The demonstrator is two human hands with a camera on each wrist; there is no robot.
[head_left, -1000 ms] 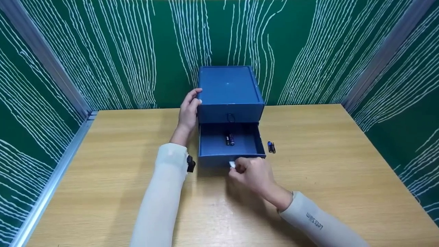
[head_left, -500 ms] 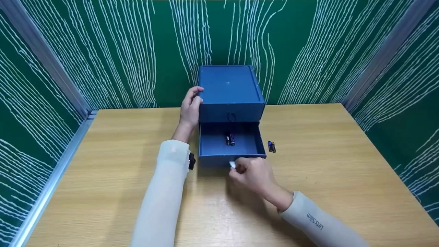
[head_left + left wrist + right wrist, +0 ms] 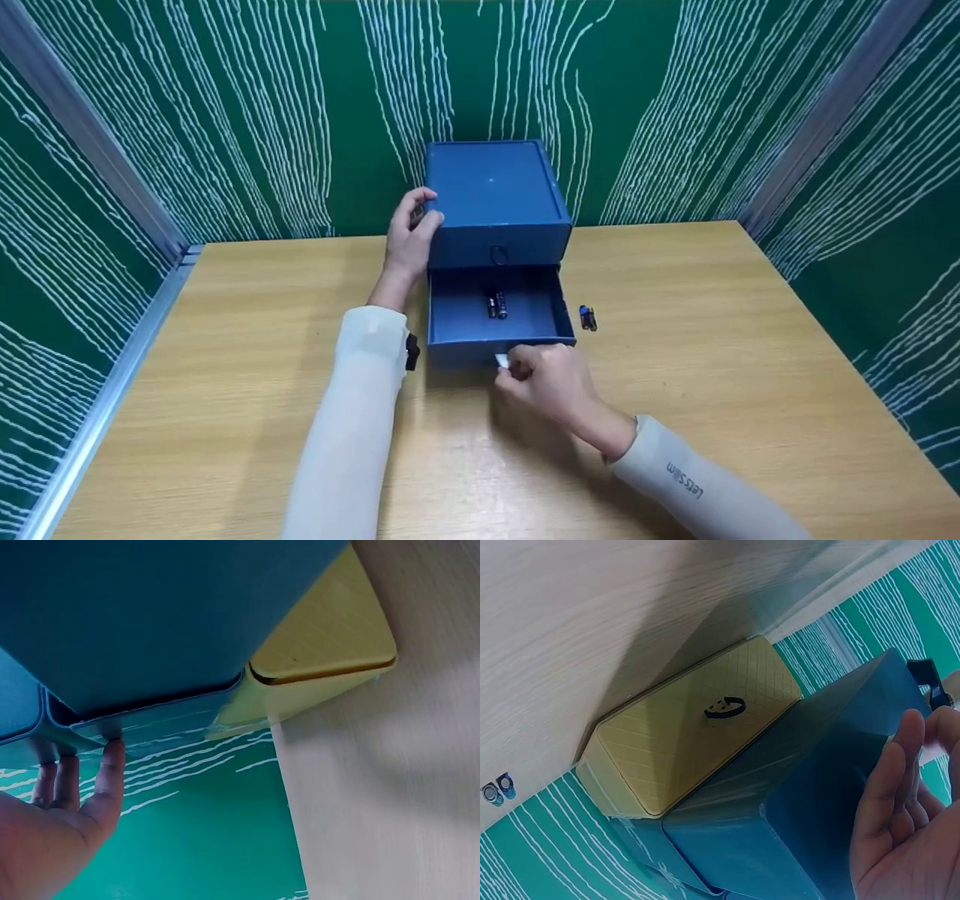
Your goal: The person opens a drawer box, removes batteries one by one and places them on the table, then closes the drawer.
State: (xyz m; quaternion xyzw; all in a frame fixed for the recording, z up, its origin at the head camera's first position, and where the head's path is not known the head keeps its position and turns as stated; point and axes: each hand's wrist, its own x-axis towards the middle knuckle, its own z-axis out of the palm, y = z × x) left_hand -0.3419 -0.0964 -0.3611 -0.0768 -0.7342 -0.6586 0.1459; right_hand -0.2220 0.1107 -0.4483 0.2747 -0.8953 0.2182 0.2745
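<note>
A blue drawer cabinet (image 3: 491, 180) stands at the back of the table. Its upper drawer front (image 3: 465, 247) is in, while the drawer below (image 3: 536, 304) is pulled out, with two batteries (image 3: 502, 304) lying side by side on its floor. My right hand (image 3: 555, 379) pinches a small white tab (image 3: 502, 361) at the front of this drawer; the curled fingers hide most of the tab. On the cabinet's left side, my left hand (image 3: 409, 244) rests its fingertips and thumb near the top edge. The left wrist view shows those fingers (image 3: 112, 772) against the blue side wall.
Two more batteries (image 3: 585, 318) lie on the wooden table (image 3: 712, 315) to the right of the drawer. Beneath the pulled-out drawer is a yellow drawer (image 3: 660, 742) with a black loop (image 3: 726, 707). A green, white-streaked wall (image 3: 637, 90) rises close behind.
The head view has shifted slightly, moving the scene a little leftward. My left thumb now overlaps the cabinet's edge more. The right hand's pinch and the drawer's opening look the same.
</note>
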